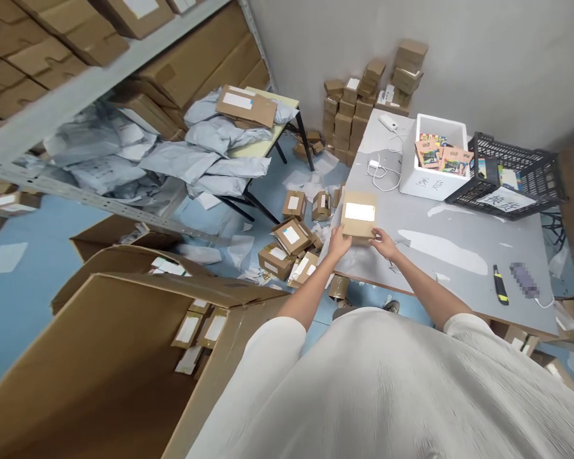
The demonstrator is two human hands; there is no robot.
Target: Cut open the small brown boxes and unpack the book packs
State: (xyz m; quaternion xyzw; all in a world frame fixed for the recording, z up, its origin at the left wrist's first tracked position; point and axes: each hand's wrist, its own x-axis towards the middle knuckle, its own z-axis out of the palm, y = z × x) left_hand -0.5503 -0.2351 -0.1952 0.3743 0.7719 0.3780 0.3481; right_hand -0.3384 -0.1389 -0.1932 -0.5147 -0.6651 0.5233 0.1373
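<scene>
A small brown cardboard box [358, 228] with a white label on top is at the left part of the grey table [402, 261]. My left hand [339, 243] grips its near left corner. At the near right corner, my right hand [383, 243] has its fingers closed against the side. The underside of the box is hidden, so whether it rests on the table or is slightly lifted I cannot tell. To the right on the same table lie a black and yellow utility knife [500, 285] and a blurred-out object with a white cable.
A white foam bin [433, 185] of colourful packets and a black crate [511, 201] stand at the table's back. Labelled boxes [294, 236] litter the floor at left. A large open carton [138, 319] is near my left side; grey mailer bags [182, 162] pile up beyond.
</scene>
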